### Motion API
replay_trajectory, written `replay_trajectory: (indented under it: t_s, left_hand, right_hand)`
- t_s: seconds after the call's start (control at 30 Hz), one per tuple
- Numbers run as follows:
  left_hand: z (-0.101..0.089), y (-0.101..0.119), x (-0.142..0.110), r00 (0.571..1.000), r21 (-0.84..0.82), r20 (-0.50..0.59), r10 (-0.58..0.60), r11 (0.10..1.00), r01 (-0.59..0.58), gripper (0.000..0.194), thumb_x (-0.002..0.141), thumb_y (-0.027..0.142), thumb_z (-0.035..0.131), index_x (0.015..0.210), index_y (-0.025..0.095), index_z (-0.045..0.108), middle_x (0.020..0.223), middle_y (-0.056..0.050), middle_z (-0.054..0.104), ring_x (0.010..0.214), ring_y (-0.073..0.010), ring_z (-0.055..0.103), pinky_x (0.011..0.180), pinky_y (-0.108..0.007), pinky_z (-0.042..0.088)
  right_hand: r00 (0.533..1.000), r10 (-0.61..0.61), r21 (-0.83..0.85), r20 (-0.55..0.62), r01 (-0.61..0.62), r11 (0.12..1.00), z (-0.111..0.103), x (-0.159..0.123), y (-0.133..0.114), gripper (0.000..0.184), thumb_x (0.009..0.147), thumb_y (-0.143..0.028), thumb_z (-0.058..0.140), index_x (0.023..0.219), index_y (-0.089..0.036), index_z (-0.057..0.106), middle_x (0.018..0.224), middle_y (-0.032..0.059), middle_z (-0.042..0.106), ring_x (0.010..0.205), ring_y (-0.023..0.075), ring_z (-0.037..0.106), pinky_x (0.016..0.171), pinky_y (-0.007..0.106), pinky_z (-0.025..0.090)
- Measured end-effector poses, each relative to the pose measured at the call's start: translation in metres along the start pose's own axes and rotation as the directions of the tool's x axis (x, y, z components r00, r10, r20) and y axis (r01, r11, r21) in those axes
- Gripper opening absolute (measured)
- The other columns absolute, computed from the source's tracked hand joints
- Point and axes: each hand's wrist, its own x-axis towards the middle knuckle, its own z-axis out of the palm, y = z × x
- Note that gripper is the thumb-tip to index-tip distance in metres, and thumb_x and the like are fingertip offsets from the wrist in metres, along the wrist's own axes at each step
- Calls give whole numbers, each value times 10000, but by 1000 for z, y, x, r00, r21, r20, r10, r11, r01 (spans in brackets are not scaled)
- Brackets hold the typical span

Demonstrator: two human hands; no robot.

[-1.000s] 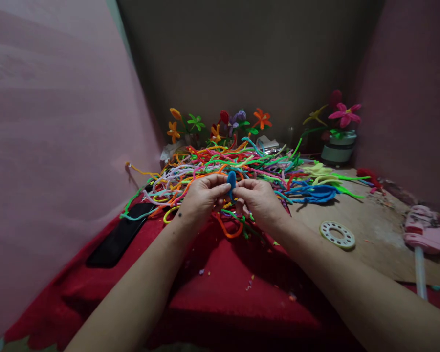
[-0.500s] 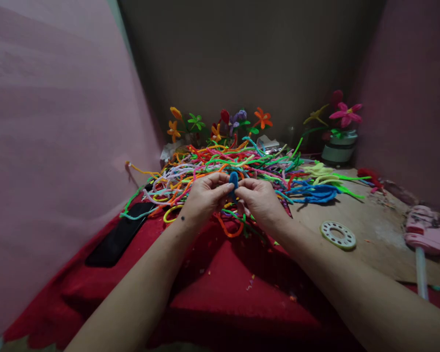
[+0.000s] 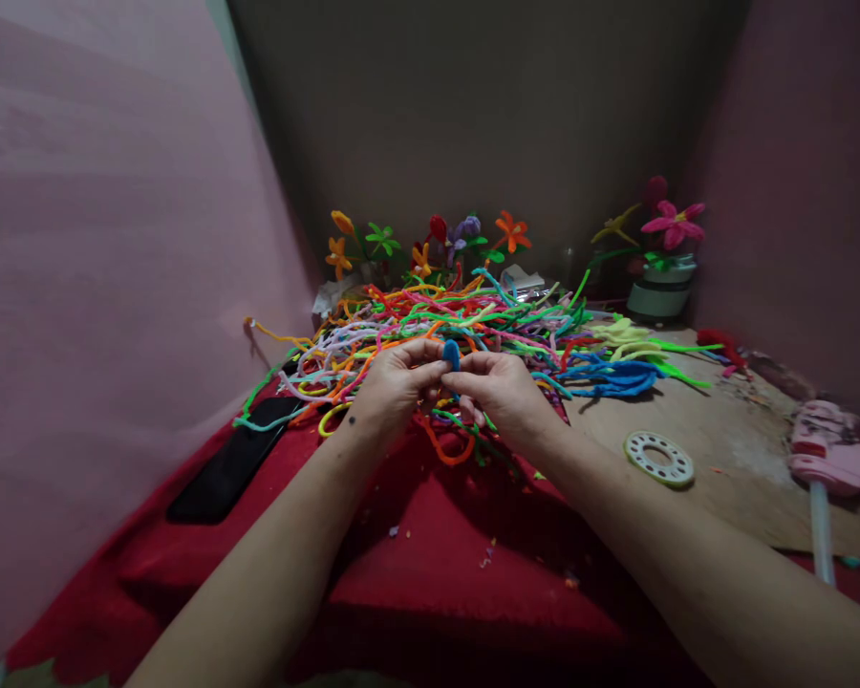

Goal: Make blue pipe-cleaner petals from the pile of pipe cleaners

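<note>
My left hand (image 3: 394,387) and my right hand (image 3: 502,392) meet in the middle, fingers pinched together on a small blue pipe cleaner loop (image 3: 451,354). Only the loop's rounded top shows above my fingertips. Just behind my hands lies a big tangled pile of coloured pipe cleaners (image 3: 465,320) on a red cloth (image 3: 437,564). An orange pipe cleaner curl (image 3: 448,453) lies under my right hand.
A black phone (image 3: 233,463) lies left on the cloth. Right, a brown board (image 3: 723,459) carries a white ring with holes (image 3: 659,457) and a pink glue gun (image 3: 835,459). Pipe cleaner flowers (image 3: 430,244) stand at the back; a potted pink flower (image 3: 670,253) at back right. Walls close in on both sides.
My right hand's fingers have slid a little left over the blue loop, which now shows less above my fingertips. Everything else lies as before.
</note>
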Motion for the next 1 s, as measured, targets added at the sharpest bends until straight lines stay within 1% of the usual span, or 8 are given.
replay_trajectory:
  t_s: [0.2,0.3,0.5,0.6,0.7,0.77,0.87,1.0]
  left_hand:
    - [2,9,-5,999,-22,12,-40,999,41,222,662,302,688,818,155,631,514,51,500,385,-36,385,375,-174,265]
    - [6,8,-6,999,96,-47,24,995,-20,180,645,289,699,684,135,613,451,57,455,363,-35,353,361,-182,224]
    - [9,-4,0,996,-20,-83,-32,999,31,230,607,307,695,560,145,538,438,60,407,381,-42,329,388,-195,241]
    - [12,-5,-1,970,248,-170,173,960,-128,176,631,282,663,557,150,573,497,34,465,458,-70,394,445,-212,303]
    - [13,-2,-2,867,561,-209,453,781,-273,146,645,244,649,541,156,597,592,13,527,584,-98,463,541,-220,360]
    - [10,1,-1,903,550,-171,394,799,-245,176,684,287,622,568,156,601,589,15,534,572,-100,466,541,-222,365]
    - [0,7,0,987,398,-11,163,906,-146,248,742,389,563,674,156,615,596,18,555,535,-95,467,521,-217,359]
    - [-7,12,0,988,417,155,0,907,-66,224,702,378,613,720,154,622,623,5,574,558,-106,484,545,-221,362]
  right_hand:
    - [1000,-1,-37,-6,1,999,1,-2,-1,188,627,-260,629,516,-142,533,363,-62,440,329,43,347,356,198,220]
    - [1000,-5,-14,18,6,1000,1,-2,2,238,604,-264,643,470,-153,481,365,-61,433,343,46,350,366,201,216]
    - [1000,-4,-57,-3,4,998,3,-3,4,232,613,-198,599,447,-164,442,355,-65,415,348,49,338,379,203,217]
    - [1000,11,-47,-4,-11,999,3,-3,4,238,603,-161,586,430,-168,423,331,-70,394,331,47,320,369,200,211]
    - [996,83,12,40,-84,996,2,-2,2,204,606,-145,564,439,-164,448,339,-56,438,311,51,331,358,203,211]
    - [989,133,57,69,-137,989,0,-2,1,178,609,-159,572,462,-159,471,388,-29,511,310,56,359,350,209,207]
    - [990,131,156,43,-136,978,-4,1,0,177,585,-219,642,509,-155,497,411,-31,515,304,50,335,339,217,181]
    - [996,84,240,-40,-72,968,-8,6,2,231,527,-277,707,538,-157,510,396,-70,419,332,48,305,359,226,163]
